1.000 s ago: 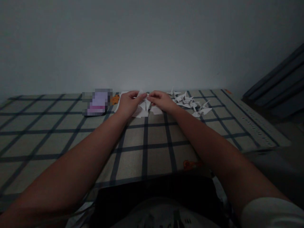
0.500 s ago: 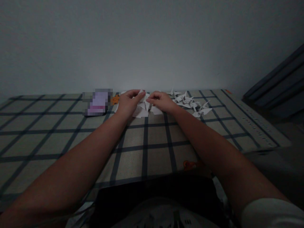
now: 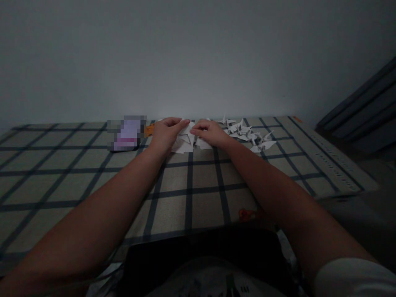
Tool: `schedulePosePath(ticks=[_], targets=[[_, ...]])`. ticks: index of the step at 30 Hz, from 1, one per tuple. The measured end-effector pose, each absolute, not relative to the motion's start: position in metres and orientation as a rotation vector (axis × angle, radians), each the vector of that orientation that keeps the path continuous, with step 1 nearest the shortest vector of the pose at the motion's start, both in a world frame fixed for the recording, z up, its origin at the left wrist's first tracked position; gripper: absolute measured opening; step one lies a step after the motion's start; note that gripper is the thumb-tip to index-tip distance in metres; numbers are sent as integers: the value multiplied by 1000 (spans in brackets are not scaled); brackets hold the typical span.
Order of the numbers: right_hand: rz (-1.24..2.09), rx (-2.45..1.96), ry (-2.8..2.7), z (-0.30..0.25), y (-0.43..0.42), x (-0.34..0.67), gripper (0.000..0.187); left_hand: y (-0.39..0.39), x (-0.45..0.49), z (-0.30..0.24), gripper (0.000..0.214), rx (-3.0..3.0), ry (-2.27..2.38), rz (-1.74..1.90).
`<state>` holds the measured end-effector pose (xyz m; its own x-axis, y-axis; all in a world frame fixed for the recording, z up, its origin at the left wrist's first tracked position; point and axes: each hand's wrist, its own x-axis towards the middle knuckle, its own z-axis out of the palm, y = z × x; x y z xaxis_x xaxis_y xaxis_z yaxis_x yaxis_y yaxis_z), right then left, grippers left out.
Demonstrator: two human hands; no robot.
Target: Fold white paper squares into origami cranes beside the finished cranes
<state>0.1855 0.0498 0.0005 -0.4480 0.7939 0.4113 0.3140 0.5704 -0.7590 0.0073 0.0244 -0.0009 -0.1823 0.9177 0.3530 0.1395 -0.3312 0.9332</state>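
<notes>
Both my hands meet far out on a checked cloth (image 3: 188, 185), over a small heap of white paper. My left hand (image 3: 165, 133) has its fingers curled and pinched on a white folded paper piece (image 3: 187, 136). My right hand (image 3: 209, 132) pinches the same piece from the right side, fingertips nearly touching those of the left. More white paper sheets (image 3: 202, 144) lie flat under the hands. The light is dim, so the fold's shape is hard to read.
A cluster of several small white folded paper cranes (image 3: 249, 135) lies just right of my right hand. A blurred purple object (image 3: 126, 134) sits left of my left hand. A plain wall rises behind the cloth. Dark slanted panels (image 3: 361, 115) stand at far right.
Both hands have lowered slightly, pressing the paper piece down toward the sheets; the fingertips have drawn closer together. Nothing else has moved.
</notes>
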Motion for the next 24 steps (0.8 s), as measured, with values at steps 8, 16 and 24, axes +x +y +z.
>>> schedulePosePath(ticks=[8, 16, 24], targets=[[766, -853, -2020, -2, 49, 186, 15, 19, 9, 5, 37, 1399, 1236, 1557], [766, -829, -2011, -1, 50, 186, 12, 21, 9, 4, 39, 1416, 1208, 1572], [1064, -900, -1900, 2, 42, 181, 12, 21, 8, 5, 38, 1394, 1212, 1590]])
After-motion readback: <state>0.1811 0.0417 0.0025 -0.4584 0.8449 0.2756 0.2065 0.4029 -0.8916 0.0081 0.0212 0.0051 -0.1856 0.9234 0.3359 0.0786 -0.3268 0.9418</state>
